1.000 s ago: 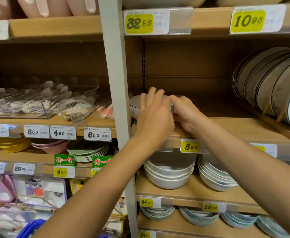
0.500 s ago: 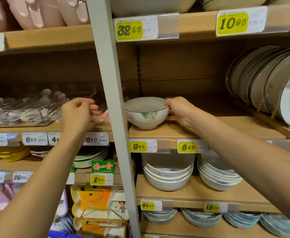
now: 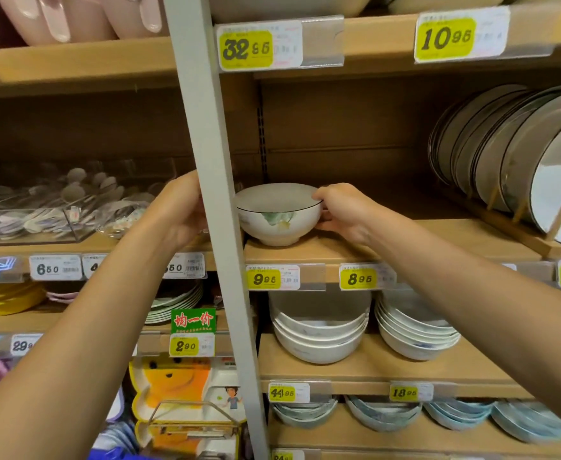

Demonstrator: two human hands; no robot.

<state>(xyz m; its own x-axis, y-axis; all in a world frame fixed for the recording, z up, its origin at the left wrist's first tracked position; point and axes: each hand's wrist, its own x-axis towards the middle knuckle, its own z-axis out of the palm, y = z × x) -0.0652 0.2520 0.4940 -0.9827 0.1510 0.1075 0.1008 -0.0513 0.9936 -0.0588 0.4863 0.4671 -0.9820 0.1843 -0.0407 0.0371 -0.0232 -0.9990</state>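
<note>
**White bowl [image 3: 272, 224] on a wooden shelf [image 3: 405, 240], held by the right hand [image 3: 345, 214].**
The empty bowl stands upright just right of the grey post [image 3: 206, 127], and the right hand clasps its rim and side. The left hand [image 3: 176, 210] has its fingers hidden behind the post, so its grip cannot be told. At left, a clear tray [image 3: 73, 232] holds spoons [image 3: 73, 194].

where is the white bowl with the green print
Head view, centre: the bowl stands on the wooden shelf just right of the grey post, right hand gripping its right rim.
</note>
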